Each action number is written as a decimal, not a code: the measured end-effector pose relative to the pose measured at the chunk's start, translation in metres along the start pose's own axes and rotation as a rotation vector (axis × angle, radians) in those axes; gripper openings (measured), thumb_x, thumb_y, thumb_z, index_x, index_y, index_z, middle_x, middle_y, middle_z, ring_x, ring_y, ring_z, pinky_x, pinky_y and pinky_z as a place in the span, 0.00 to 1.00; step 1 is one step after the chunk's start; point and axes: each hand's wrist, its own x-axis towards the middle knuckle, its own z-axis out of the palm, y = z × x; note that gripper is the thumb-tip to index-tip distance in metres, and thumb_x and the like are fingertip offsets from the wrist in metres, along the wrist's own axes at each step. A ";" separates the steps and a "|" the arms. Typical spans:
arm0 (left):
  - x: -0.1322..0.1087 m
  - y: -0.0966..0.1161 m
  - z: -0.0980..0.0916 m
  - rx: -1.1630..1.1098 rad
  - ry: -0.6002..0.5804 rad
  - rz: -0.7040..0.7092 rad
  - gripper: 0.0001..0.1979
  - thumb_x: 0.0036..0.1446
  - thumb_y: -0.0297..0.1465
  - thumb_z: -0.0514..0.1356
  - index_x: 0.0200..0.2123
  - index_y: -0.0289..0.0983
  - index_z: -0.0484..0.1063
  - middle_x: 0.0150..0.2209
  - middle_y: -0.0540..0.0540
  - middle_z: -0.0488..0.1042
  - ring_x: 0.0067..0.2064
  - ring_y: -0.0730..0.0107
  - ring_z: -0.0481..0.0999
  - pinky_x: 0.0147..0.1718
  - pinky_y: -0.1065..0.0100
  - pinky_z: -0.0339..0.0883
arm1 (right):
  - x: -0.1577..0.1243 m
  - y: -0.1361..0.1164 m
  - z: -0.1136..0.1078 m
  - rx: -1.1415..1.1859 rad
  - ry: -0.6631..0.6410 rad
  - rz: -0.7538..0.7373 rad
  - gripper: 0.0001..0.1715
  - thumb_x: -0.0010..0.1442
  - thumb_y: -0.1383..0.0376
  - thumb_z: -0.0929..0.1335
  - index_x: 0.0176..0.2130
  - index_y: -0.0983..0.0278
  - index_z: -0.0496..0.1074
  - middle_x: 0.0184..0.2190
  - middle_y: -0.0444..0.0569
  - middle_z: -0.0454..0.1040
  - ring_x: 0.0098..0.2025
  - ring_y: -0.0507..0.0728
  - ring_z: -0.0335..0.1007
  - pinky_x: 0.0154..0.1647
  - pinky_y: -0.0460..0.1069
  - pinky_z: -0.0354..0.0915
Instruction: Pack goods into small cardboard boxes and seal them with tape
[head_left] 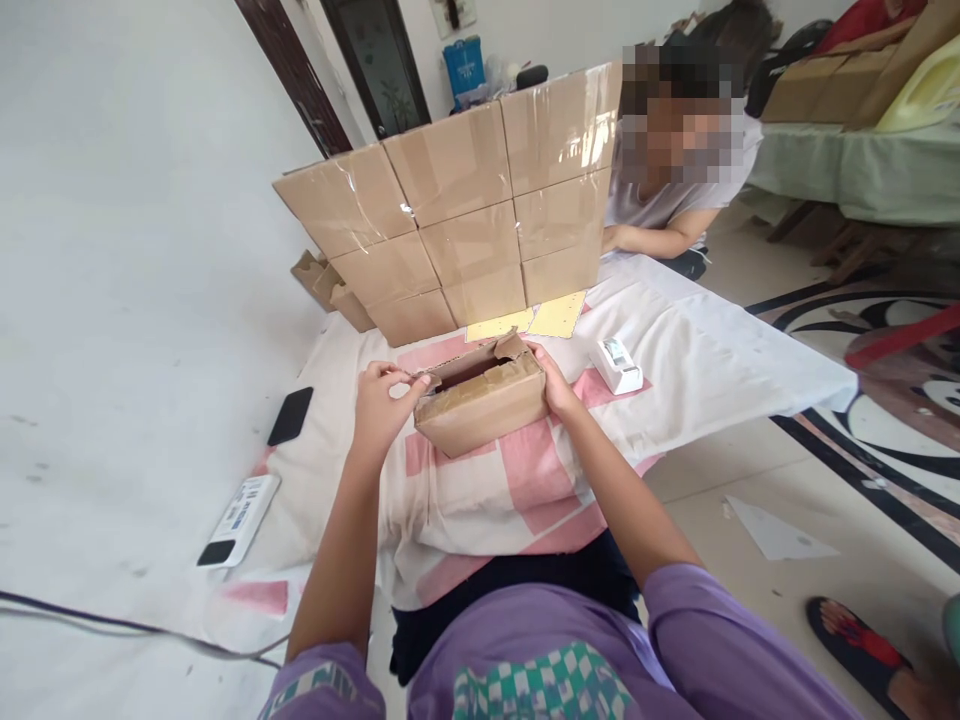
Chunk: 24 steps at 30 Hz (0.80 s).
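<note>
A small open cardboard box point(484, 405) lies on the pink-and-white cloth point(525, 470) in front of me. My left hand point(381, 400) pinches the box's left flap between thumb and fingers. Its right end is gripped by my right hand point(556, 385), fingers curled round the edge. The top flaps stand up and the inside looks dark.
A wall of stacked taped cartons point(465, 210) stands just behind the box. A person sits behind it at the right. A white device point(616, 363) and yellow sheets point(534, 320) lie on the cloth. A black phone point(290, 415) and a white scanner point(238, 520) lie at left.
</note>
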 end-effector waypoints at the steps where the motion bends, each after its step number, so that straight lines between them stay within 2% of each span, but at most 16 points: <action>1: 0.000 0.000 -0.001 0.012 -0.062 0.021 0.12 0.55 0.45 0.69 0.34 0.43 0.82 0.47 0.43 0.70 0.54 0.52 0.70 0.60 0.51 0.62 | 0.000 0.000 0.000 0.000 0.001 -0.004 0.34 0.67 0.37 0.62 0.58 0.55 0.72 0.64 0.47 0.72 0.70 0.62 0.63 0.75 0.60 0.53; 3: 0.000 -0.002 -0.002 0.048 -0.169 0.064 0.13 0.53 0.43 0.70 0.40 0.45 0.84 0.50 0.42 0.69 0.57 0.50 0.67 0.62 0.49 0.59 | -0.001 -0.001 0.002 -0.014 0.011 -0.002 0.34 0.67 0.38 0.62 0.58 0.55 0.72 0.64 0.48 0.72 0.70 0.62 0.62 0.75 0.61 0.52; 5: 0.001 -0.004 -0.001 0.086 -0.203 0.093 0.09 0.56 0.40 0.68 0.39 0.46 0.85 0.50 0.42 0.69 0.56 0.49 0.67 0.62 0.48 0.58 | -0.002 -0.004 0.003 -0.035 0.019 0.001 0.35 0.67 0.37 0.62 0.58 0.55 0.72 0.64 0.48 0.72 0.70 0.63 0.62 0.75 0.61 0.52; 8: -0.002 -0.003 0.000 0.085 -0.157 0.126 0.07 0.59 0.36 0.64 0.34 0.44 0.84 0.49 0.42 0.69 0.54 0.51 0.68 0.62 0.48 0.59 | -0.004 -0.019 0.005 -0.039 0.045 -0.062 0.34 0.66 0.37 0.63 0.57 0.56 0.74 0.62 0.50 0.74 0.67 0.64 0.66 0.73 0.61 0.57; 12: -0.015 0.001 -0.002 -0.048 -0.072 0.181 0.09 0.65 0.36 0.60 0.36 0.42 0.79 0.53 0.42 0.68 0.59 0.54 0.68 0.65 0.50 0.58 | -0.001 -0.063 0.008 -0.193 0.031 -0.292 0.27 0.68 0.45 0.65 0.60 0.53 0.73 0.63 0.51 0.73 0.66 0.66 0.68 0.68 0.62 0.62; 15: -0.025 0.002 0.000 -0.173 0.022 0.125 0.08 0.66 0.36 0.58 0.36 0.42 0.76 0.53 0.41 0.67 0.62 0.56 0.68 0.66 0.53 0.59 | 0.009 -0.102 0.023 -0.533 -0.147 -0.410 0.26 0.67 0.53 0.68 0.62 0.53 0.72 0.62 0.51 0.74 0.67 0.69 0.64 0.69 0.65 0.57; 18: -0.029 0.000 0.006 -0.275 0.118 0.023 0.08 0.65 0.37 0.59 0.37 0.41 0.75 0.52 0.41 0.68 0.61 0.58 0.70 0.65 0.55 0.62 | 0.026 -0.130 0.051 -0.887 -0.395 -0.467 0.25 0.65 0.62 0.68 0.60 0.57 0.74 0.59 0.52 0.77 0.67 0.71 0.63 0.69 0.68 0.52; 21: -0.027 -0.001 0.014 -0.403 0.148 -0.071 0.08 0.62 0.38 0.61 0.36 0.41 0.76 0.52 0.41 0.69 0.62 0.58 0.70 0.62 0.57 0.67 | 0.040 -0.139 0.082 -1.085 -0.557 -0.478 0.21 0.65 0.68 0.67 0.56 0.61 0.78 0.56 0.55 0.79 0.64 0.70 0.65 0.67 0.66 0.52; 24: -0.025 0.001 0.024 -0.549 0.152 -0.175 0.09 0.57 0.39 0.64 0.34 0.40 0.76 0.52 0.41 0.70 0.59 0.57 0.72 0.55 0.60 0.71 | 0.046 -0.137 0.100 -1.186 -0.668 -0.388 0.16 0.65 0.67 0.68 0.51 0.62 0.80 0.51 0.56 0.81 0.57 0.69 0.72 0.59 0.64 0.60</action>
